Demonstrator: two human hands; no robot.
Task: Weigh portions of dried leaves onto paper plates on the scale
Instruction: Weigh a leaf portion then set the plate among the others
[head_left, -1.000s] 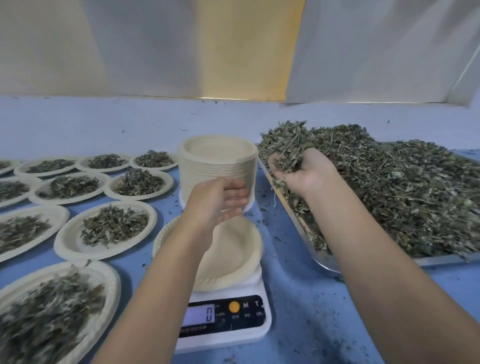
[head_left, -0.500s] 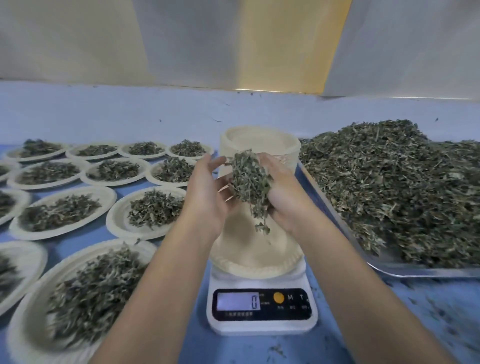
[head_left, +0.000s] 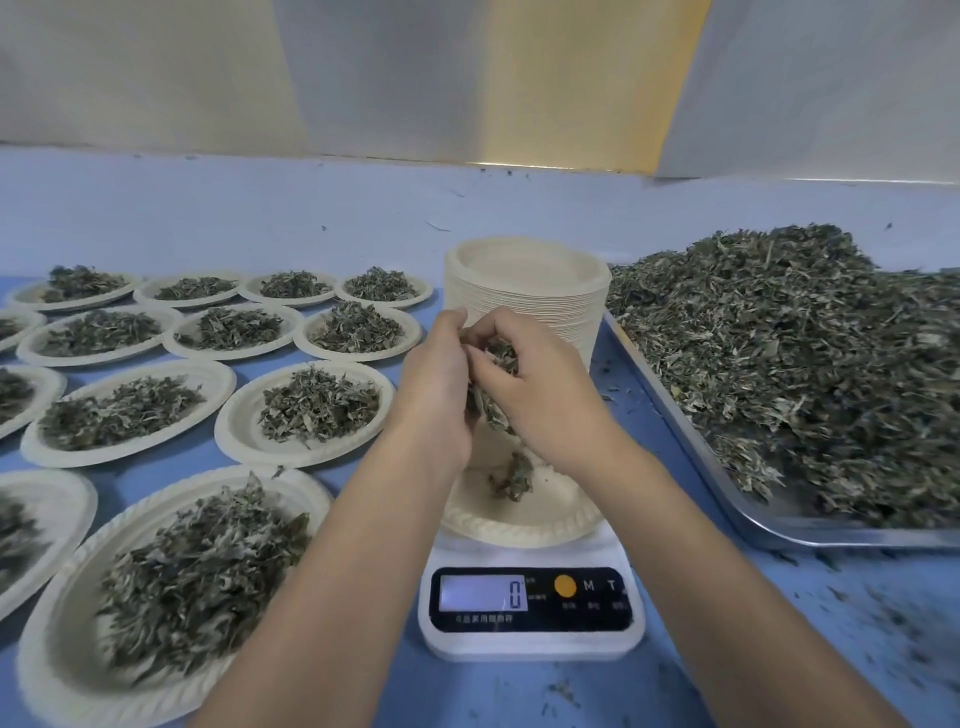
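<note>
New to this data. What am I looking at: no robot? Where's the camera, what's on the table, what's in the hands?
No machine here: a person works with bare hands, and the one camera sits on their head, looking forward and down. The left hand and right hand together hold a clump of dried leaves above a paper plate that sits on a small scale; its display reads 0. Behind it stands a stack of empty plates. On the right, a metal tray carries the loose leaf heap. On the left, filled plates lie in rows on the blue table.
</note>
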